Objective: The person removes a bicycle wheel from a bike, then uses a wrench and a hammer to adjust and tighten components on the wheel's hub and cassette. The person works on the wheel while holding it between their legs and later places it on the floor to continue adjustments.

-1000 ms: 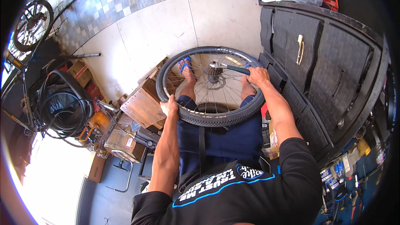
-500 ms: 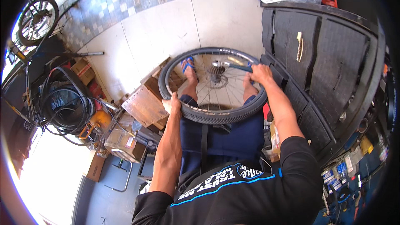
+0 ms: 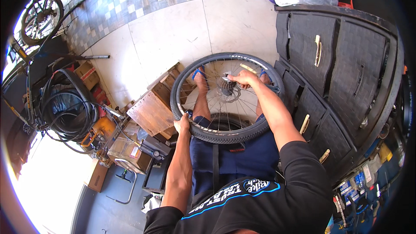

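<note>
A bicycle wheel (image 3: pixel 225 137) with a black knobby tyre lies tilted across my lap, its cassette (image 3: pixel 227 87) and brake disc facing up. My left hand (image 3: pixel 182 124) is closed around the tyre and rim at the near left. Over the hub, my right hand (image 3: pixel 244 78) is closed on a wrench with a silver head (image 3: pixel 225 77) beside the cassette. Part of its dark teal handle (image 3: pixel 273 89) shows past my right forearm; the rest is covered. Spokes fan out below both hands.
A wooden box (image 3: pixel 151 112) stands left of the wheel, with looped tyres and hoses (image 3: pixel 69 104) farther left. A black drawer cabinet (image 3: pixel 312 47) with pale handles rises close on the right. Tools (image 3: pixel 359 203) lie at the lower right. My sandalled feet are beneath the wheel.
My right hand has moved left from the wheel's right rim to the hub, gripping the wrench nearer its head. My left hand still holds the tyre. The wheel appears slightly lower and farther right.
</note>
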Demonstrator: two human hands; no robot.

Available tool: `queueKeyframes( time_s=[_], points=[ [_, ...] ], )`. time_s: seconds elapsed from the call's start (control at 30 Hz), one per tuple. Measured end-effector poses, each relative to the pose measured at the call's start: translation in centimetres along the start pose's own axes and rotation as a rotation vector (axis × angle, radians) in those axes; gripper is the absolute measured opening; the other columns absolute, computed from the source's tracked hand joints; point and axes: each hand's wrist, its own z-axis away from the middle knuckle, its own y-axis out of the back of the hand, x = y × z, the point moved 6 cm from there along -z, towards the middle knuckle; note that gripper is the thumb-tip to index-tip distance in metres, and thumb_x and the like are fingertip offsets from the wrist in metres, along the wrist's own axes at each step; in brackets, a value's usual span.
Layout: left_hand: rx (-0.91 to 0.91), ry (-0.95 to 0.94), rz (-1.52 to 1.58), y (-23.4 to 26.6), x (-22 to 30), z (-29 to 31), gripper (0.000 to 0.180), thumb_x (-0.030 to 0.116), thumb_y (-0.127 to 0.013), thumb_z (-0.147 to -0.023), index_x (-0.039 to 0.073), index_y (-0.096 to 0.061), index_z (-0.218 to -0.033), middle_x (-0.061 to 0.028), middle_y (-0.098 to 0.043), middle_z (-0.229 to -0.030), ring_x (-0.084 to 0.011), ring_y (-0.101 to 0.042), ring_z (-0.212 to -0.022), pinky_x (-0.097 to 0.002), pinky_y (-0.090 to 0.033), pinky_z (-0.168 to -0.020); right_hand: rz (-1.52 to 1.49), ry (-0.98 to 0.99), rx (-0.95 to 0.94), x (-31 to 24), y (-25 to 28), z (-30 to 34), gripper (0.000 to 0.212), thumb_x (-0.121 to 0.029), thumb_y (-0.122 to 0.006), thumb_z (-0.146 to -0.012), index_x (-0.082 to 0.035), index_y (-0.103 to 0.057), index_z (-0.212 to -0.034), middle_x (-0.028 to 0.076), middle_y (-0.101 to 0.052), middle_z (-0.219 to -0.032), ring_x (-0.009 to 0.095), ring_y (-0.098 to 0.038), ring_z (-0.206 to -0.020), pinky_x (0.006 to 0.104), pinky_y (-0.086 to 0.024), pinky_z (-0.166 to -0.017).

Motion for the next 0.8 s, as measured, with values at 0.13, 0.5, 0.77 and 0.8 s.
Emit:
queueKeyframes(
  time_s=[0.13, 0.5, 0.77, 0.8],
  points=[
    [-0.113, 0.04, 0.099, -0.1, -0.1, -0.4, 0.047, 0.022, -0.08, -0.078, -0.009, -0.064, -0.11, -0.0139, -0.068, -0.087, -0.0253, -0.065, -0.066, -0.0396, -0.055, -0.061, -0.227, -0.092, -0.126, 0.0, -0.1, -0.7, 0.067, -0.068, -0.072, -0.088, -0.001, -0.071, -0.084, 0.003, -0.061, -0.068, 0.013, -0.052, -0.047, 0.0288, -0.046, -0.044],
    [-0.329, 0.051, 0.649, 0.3, 1.6, 3.3, 0.055, 0.031, -0.076, -0.092, -0.004, -0.049, -0.125, -0.0162, -0.064, -0.09, -0.0274, -0.066, -0.062, -0.0439, -0.061, -0.057, -0.379, -0.039, -0.057, 5.8, 2.4, 9.1, 0.046, -0.045, -0.057, -0.107, -0.002, -0.07, -0.097, 0.002, -0.062, -0.073, 0.012, -0.056, -0.055, 0.0277, -0.047, -0.049],
    [-0.29, 0.065, 0.61, -1.1, 4.0, 7.1, 0.051, -0.001, -0.072, -0.083, -0.002, -0.041, -0.123, -0.0187, -0.064, -0.089, -0.0307, -0.071, -0.066, -0.0474, -0.062, -0.053, -0.635, 0.037, 0.172, 5.9, -1.6, 24.8, 0.041, -0.043, -0.07, -0.099, -0.003, -0.064, -0.1, 0.007, -0.063, -0.072, 0.014, -0.059, -0.053, 0.0316, -0.05, -0.045],
    [-0.317, -0.061, 0.537, -2.4, 6.1, 6.1, 0.053, -0.004, -0.068, -0.081, -0.007, -0.037, -0.123, -0.0207, -0.064, -0.088, -0.0323, -0.073, -0.069, -0.0475, -0.062, -0.052, -0.651, 0.028, 0.256, 6.3, -1.3, 27.7, 0.041, -0.043, -0.071, -0.098, -0.002, -0.064, -0.104, 0.006, -0.061, -0.073, 0.013, -0.057, -0.053, 0.0314, -0.049, -0.045]
  ],
)
